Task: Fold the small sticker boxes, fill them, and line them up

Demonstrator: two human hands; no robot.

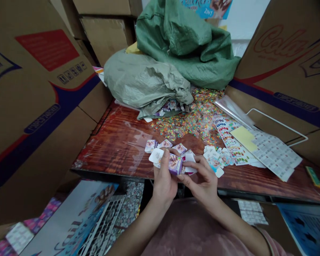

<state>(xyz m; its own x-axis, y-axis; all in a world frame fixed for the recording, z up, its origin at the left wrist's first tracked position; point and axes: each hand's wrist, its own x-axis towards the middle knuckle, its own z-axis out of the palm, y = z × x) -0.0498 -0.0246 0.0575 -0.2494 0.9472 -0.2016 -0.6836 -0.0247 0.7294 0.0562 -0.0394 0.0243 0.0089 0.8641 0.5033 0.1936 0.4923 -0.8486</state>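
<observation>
A small purple-and-white printed cardboard box (175, 164) is in my left hand (164, 181), its thumb on top; a white flap sticks out at the box's left end. The thumb and fingers of my right hand (204, 177) close on the box's right end. Whether anything is inside the box cannot be seen. Just beyond my hands, several similar small boxes (150, 145) lie on the reddish wooden table (114, 142). Beside my right fingers lie flat blue-and-white printed card pieces (214, 158). A white and magenta piece (190, 161) shows partly behind my right fingers.
Tiny colourful pieces (186, 122) spread behind the boxes. A grey-green sack (146, 81) and a green sack (186, 39) stand behind. Sticker sheets (272, 149) lie right, by a white wire frame (278, 124). Large cartons (40, 96) flank the table.
</observation>
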